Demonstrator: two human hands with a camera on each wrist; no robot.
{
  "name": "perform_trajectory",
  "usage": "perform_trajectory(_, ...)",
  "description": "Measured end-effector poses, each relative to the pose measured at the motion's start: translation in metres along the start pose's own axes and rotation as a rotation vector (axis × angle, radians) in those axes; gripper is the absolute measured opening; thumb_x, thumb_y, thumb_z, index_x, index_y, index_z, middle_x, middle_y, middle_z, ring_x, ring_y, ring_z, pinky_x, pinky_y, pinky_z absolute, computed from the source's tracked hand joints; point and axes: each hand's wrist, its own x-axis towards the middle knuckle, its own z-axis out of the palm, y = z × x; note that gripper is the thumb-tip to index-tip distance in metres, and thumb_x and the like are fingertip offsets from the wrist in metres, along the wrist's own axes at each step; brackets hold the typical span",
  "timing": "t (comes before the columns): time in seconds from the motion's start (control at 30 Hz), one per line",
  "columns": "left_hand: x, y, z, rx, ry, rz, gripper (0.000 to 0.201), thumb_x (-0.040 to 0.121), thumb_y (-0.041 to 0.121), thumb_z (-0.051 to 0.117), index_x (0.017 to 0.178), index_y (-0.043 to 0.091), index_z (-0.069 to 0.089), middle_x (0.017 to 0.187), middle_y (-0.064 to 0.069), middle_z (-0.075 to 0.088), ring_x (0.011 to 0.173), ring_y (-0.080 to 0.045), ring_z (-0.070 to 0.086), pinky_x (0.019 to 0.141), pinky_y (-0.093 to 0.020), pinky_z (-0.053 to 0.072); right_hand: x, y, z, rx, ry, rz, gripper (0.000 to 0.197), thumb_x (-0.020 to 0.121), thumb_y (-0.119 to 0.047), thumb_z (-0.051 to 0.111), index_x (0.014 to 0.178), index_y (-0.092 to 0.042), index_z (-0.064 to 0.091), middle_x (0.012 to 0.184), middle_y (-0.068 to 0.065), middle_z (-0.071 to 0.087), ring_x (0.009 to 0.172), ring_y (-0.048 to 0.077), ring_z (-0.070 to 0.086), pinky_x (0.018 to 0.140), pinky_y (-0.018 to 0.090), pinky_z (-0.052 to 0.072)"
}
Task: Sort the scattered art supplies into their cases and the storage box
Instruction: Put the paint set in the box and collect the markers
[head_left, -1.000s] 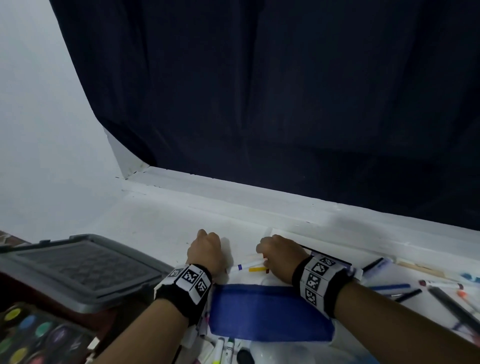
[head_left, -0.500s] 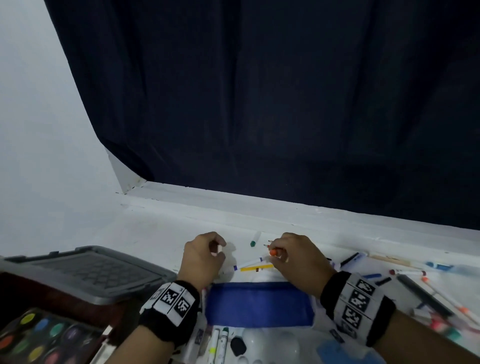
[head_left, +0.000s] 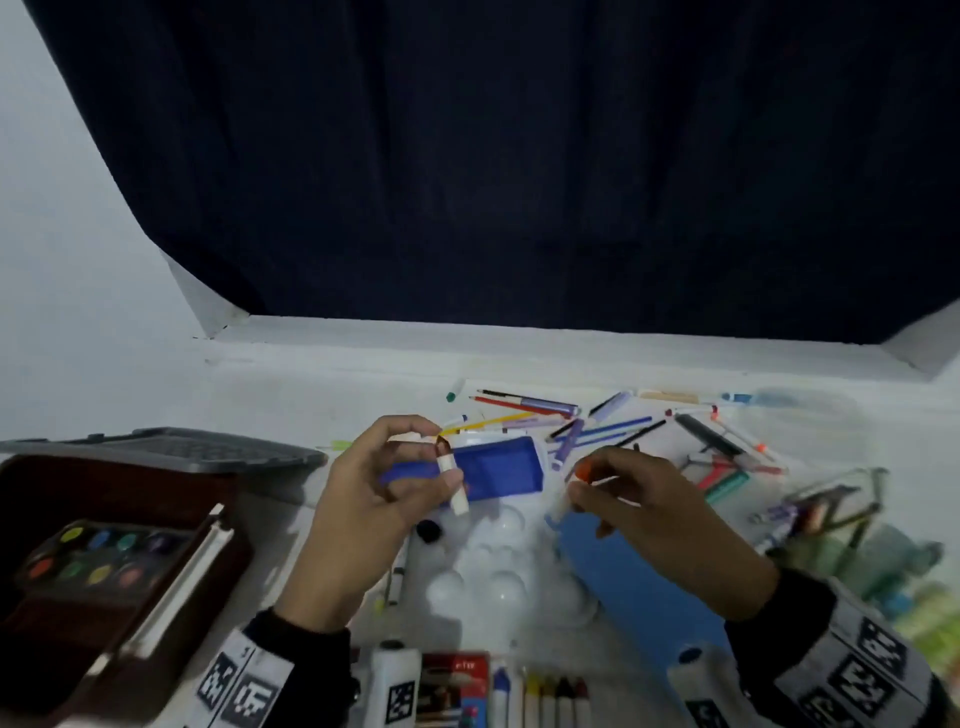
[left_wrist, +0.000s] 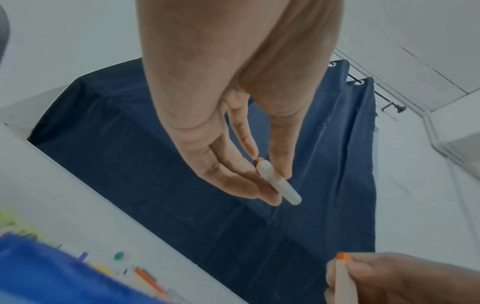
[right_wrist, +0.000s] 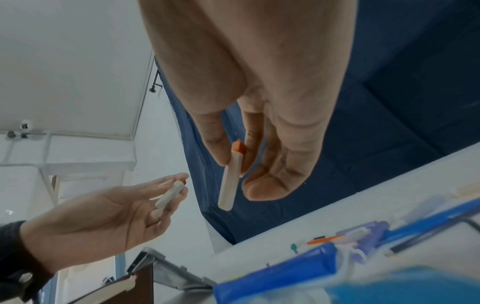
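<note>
My left hand (head_left: 441, 457) is raised above the table and pinches a short white marker piece (head_left: 451, 480) with a dark red end; the same piece (left_wrist: 279, 185) lies between thumb and fingers in the left wrist view. To its right, my right hand (head_left: 582, 486) pinches a white marker (head_left: 571, 488) with an orange end, which hangs down from the fingers (right_wrist: 231, 176). The two pieces are apart. A blue pencil case (head_left: 498, 467) lies on the table behind the hands. Scattered pens and markers (head_left: 571, 421) lie beyond it.
A dark brown storage box (head_left: 130, 493) with a grey lid (head_left: 171, 449) and a watercolour palette (head_left: 98, 551) stands at the left. A white mixing palette (head_left: 498, 571) and a blue flat lid (head_left: 623, 582) lie under the hands. Crayons (head_left: 550, 696) sit at the near edge.
Both hands have lifted off the table and come toward me, each with a marker piece. The head view has tilted down, so more of the table shows.
</note>
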Motion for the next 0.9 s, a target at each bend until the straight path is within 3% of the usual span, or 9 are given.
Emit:
perform_trajectory(0.13,-0.042,-0.011,0.016,0.049,-0.086,-0.071,0.034,0.076,0.006,0.081,0.105,0.019,0.069,0.093,-0.011,0.072,0.078,-0.028,0.072,0.063,-0.025,0.057,-0.047,0.026,0.002,-0.005,-0.072,0.106,0.005,0.093,-0.005,0.063,0.088,-0.002,0.064,0.072,0.010,0.070,0.068,0.020,0.067,0.060,0.032,0.054)
perform_trajectory(0.27,-0.075,-0.041,0.032,0.232,-0.243,-0.149,0.023,0.076,0.013,0.085,0.091,0.020,0.069,0.085,-0.004,0.073,0.079,-0.020,0.072,0.073,-0.040,0.059,-0.085,0.050,0.012,0.009,-0.184,0.256,0.008,0.095,-0.008,0.061,0.090,-0.005,0.056,0.075,0.014,0.065,0.069,0.026,0.070,0.061,0.032,0.056)
perform_trajectory(0.37,-0.091,-0.055,0.047,0.311,-0.342,-0.206,0.024,0.074,0.017,0.088,0.085,0.020,0.067,0.075,-0.002,0.072,0.069,-0.023,0.069,0.069,-0.036,0.056,-0.101,0.062,0.016,-0.150,-0.242,0.267,0.006,0.097,-0.013,0.058,0.095,-0.008,0.055,0.080,0.008,0.066,0.069,0.016,0.071,0.062,0.027,0.055)
perform_trajectory(0.47,-0.095,-0.062,0.062,0.373,-0.392,-0.198,0.026,0.071,0.015,0.089,0.082,0.022,0.067,0.073,0.000,0.073,0.065,-0.007,0.066,0.067,-0.024,0.054,-0.109,0.067,0.017,-0.319,-0.276,0.213,0.003,0.098,-0.016,0.055,0.097,-0.013,0.054,0.078,0.000,0.066,0.068,0.008,0.067,0.062,0.022,0.053)
perform_trajectory(0.53,-0.095,-0.065,0.072,0.403,-0.424,-0.185,0.027,0.070,0.018,0.090,0.082,0.022,0.066,0.074,0.002,0.074,0.064,-0.005,0.066,0.062,-0.018,0.049,-0.112,0.070,0.017,-0.415,-0.279,0.171,0.001,0.098,-0.017,0.055,0.097,-0.017,0.054,0.079,-0.002,0.064,0.069,0.007,0.062,0.063,0.019,0.047)
perform_trajectory(0.63,-0.092,-0.069,0.085,0.453,-0.472,-0.163,0.026,0.071,0.019,0.089,0.083,0.022,0.066,0.073,0.006,0.072,0.061,-0.003,0.063,0.057,-0.015,0.047,-0.111,0.073,0.016,-0.524,-0.235,0.102,0.003,0.095,-0.016,0.056,0.096,-0.015,0.054,0.077,-0.001,0.061,0.068,0.011,0.053,0.068,0.027,0.044)
perform_trajectory(0.73,-0.089,-0.073,0.093,0.529,-0.504,-0.100,0.027,0.071,0.020,0.088,0.085,0.019,0.065,0.069,0.010,0.067,0.060,0.002,0.059,0.060,-0.014,0.047,-0.109,0.071,0.013,-0.485,-0.220,0.106,0.005,0.093,-0.014,0.059,0.098,-0.013,0.057,0.079,0.001,0.064,0.065,0.007,0.053,0.063,0.017,0.041)
perform_trajectory(0.9,-0.088,-0.080,0.097,0.634,-0.551,0.012,0.025,0.070,0.021,0.088,0.082,0.019,0.066,0.070,0.010,0.061,0.059,-0.001,0.053,0.059,-0.012,0.041,-0.110,0.074,0.010,-0.404,-0.237,0.166,0.012,0.092,-0.017,0.063,0.102,-0.019,0.057,0.084,-0.004,0.065,0.067,0.002,0.055,0.063,0.013,0.043)
